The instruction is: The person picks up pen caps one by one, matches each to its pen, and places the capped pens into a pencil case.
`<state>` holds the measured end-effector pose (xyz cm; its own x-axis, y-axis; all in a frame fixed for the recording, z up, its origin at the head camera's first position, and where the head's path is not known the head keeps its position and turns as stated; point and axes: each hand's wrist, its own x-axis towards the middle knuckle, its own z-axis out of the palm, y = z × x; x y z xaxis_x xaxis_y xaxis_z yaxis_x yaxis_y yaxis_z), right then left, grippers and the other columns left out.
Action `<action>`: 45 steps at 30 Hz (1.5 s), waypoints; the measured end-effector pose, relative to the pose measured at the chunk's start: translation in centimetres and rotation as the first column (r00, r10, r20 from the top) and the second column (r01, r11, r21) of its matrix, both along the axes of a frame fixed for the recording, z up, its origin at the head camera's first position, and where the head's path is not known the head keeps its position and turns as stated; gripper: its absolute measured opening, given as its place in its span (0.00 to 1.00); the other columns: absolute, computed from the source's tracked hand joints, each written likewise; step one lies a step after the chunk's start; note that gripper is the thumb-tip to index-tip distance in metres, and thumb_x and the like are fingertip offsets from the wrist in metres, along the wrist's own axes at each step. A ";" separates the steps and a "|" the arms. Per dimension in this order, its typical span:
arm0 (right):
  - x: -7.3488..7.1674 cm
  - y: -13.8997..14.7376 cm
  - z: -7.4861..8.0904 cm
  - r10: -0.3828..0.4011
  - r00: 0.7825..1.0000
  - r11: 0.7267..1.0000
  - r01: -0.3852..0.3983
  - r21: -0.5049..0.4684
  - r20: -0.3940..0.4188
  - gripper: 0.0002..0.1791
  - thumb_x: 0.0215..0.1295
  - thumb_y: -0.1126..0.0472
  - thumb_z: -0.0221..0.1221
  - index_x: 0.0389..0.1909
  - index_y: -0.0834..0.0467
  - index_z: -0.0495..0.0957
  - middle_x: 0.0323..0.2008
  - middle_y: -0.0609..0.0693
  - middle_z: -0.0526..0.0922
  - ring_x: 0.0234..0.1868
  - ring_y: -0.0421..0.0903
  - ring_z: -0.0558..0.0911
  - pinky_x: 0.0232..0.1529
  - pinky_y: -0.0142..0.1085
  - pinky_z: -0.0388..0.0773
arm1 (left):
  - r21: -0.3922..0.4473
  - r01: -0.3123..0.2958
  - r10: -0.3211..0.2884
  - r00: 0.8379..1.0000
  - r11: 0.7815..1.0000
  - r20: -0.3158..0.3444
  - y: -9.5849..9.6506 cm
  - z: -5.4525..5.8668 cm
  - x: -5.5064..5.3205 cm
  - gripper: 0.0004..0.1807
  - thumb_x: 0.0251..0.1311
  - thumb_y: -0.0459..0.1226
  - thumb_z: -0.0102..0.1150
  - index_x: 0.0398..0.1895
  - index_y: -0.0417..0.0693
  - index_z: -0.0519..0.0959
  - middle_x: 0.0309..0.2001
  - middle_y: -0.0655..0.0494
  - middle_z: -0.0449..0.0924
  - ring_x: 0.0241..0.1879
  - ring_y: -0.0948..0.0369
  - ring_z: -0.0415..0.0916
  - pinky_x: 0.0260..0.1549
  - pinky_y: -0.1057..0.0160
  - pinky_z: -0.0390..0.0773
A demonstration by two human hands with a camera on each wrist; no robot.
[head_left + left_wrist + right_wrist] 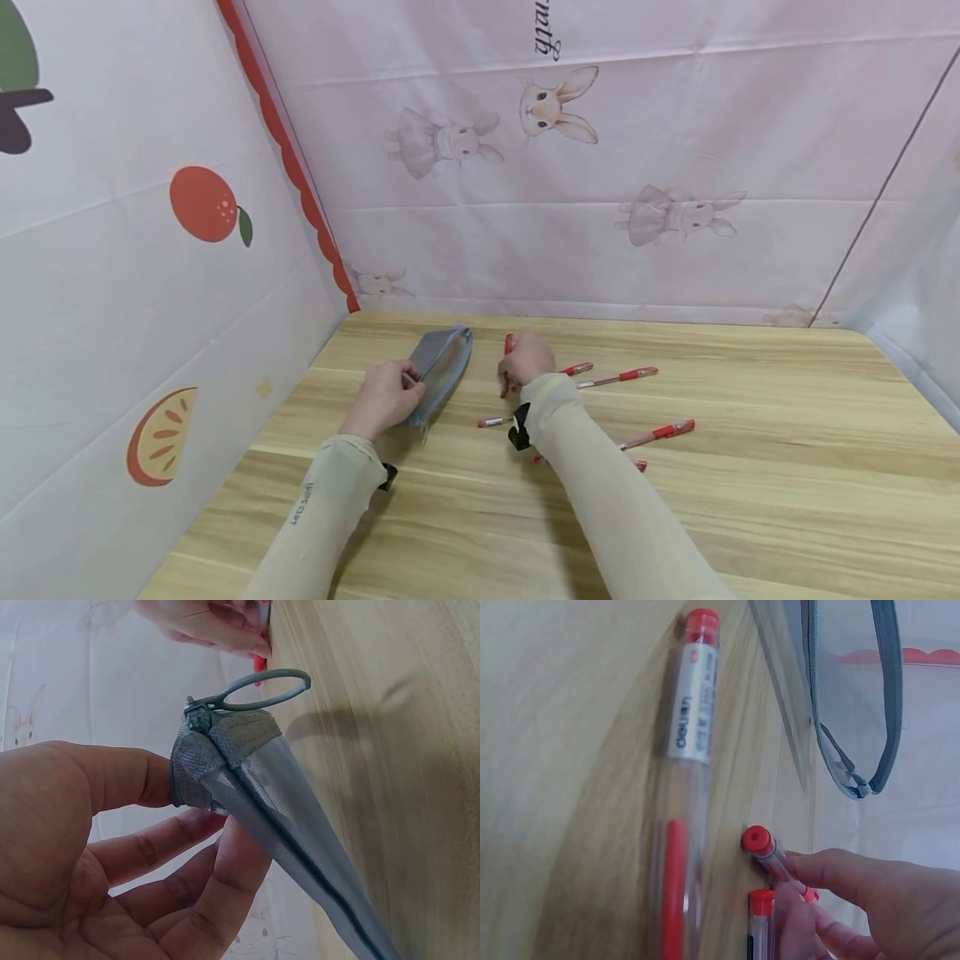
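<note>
My left hand (384, 400) grips one end of a grey-blue zippered pencil pouch (292, 817), thumb on one side and fingers on the other. The pouch's mouth gapes, with its zipper edges spread apart in the head view. To its right, my right hand (529, 358) pinches a clear pen with red ends (757, 840) between thumb and fingers, low over the table. Close beside those fingers is another red-ended pen (761, 904). A similar pen (694, 705) with a white label lies nearer the right wrist camera.
Several more red pens lie scattered on the wooden table (750, 500), among them one pen (626, 376) right of my right hand and one pen (673, 429) nearer. A rabbit-print cloth (465, 242) hangs behind; a fruit-print cloth (90, 292) stands at the left.
</note>
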<state>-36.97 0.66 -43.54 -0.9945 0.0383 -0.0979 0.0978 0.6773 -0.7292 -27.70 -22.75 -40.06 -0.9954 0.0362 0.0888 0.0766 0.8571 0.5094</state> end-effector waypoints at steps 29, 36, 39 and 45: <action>3.0 -2.1 3.4 0.177 0.983 0.750 -0.103 -0.654 0.048 0.34 0.71 0.70 0.64 0.75 0.68 0.64 0.42 0.67 0.89 0.27 0.41 0.86 0.46 0.41 0.91 | 0.289 -0.017 -0.004 0.997 0.957 0.074 0.0 0.2 0.6 0.16 0.75 0.34 0.57 0.59 0.37 0.83 0.43 0.44 0.89 0.31 0.61 0.85 0.36 0.63 0.85; 4.0 -3.1 4.2 0.202 0.979 0.727 -0.133 -0.674 0.025 0.37 0.69 0.74 0.63 0.76 0.66 0.62 0.31 0.57 0.86 0.24 0.40 0.85 0.42 0.37 0.90 | 0.395 -0.054 0.008 0.993 0.917 0.117 -0.1 0.2 0.7 0.19 0.75 0.35 0.57 0.63 0.35 0.81 0.47 0.40 0.88 0.33 0.61 0.84 0.43 0.56 0.88; 4.2 -3.5 4.3 0.199 0.980 0.734 -0.133 -0.666 0.023 0.37 0.68 0.74 0.64 0.76 0.66 0.61 0.28 0.55 0.84 0.23 0.40 0.84 0.38 0.34 0.89 | 0.424 -0.063 0.005 0.991 0.903 0.136 -0.1 0.2 0.7 0.19 0.76 0.35 0.57 0.65 0.35 0.80 0.49 0.39 0.87 0.34 0.60 0.84 0.46 0.53 0.88; 4.3 -3.8 4.1 0.178 0.984 0.755 -0.133 -0.642 0.005 0.37 0.68 0.74 0.64 0.76 0.66 0.62 0.30 0.58 0.84 0.23 0.41 0.84 0.29 0.29 0.86 | 0.442 -0.060 -0.008 0.989 0.895 0.150 0.0 0.2 0.6 0.20 0.77 0.35 0.55 0.66 0.35 0.79 0.51 0.38 0.87 0.34 0.61 0.85 0.50 0.51 0.89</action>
<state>-32.70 -3.14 -39.41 -0.9722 -0.2095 -0.1044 0.0918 0.0692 -0.9934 -27.05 -22.76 -39.91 -0.9985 0.0011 -0.0550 -0.0457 0.5391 0.8410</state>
